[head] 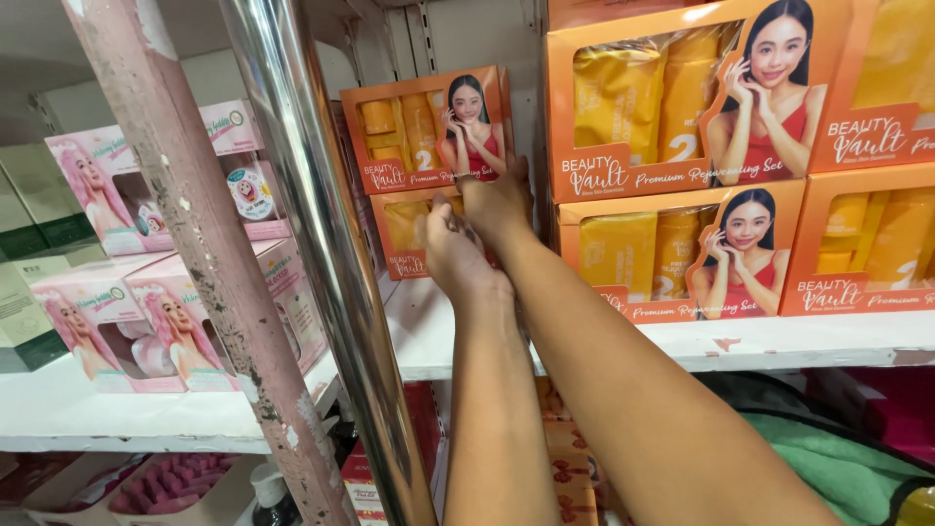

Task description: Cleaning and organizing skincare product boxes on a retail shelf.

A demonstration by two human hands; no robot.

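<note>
Up close, a worn pink post and a chrome pole frame the reach. Both hands stretch deep: left hand and right hand grasping the orange window-fronted gift box, lower of two stacked far back on the white shelf, steadying it.

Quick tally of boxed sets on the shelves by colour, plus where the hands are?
Orange boxes: 6 in view (2 stacked at the back, 4 at right, some cut off)
Pink boxes: about 5, partly hidden behind the poles
Green-and-white boxes: at least 3, cut off at the left edge
Total: about 14
Left hand and right hand reach the back orange stack; grip unclear.
</note>
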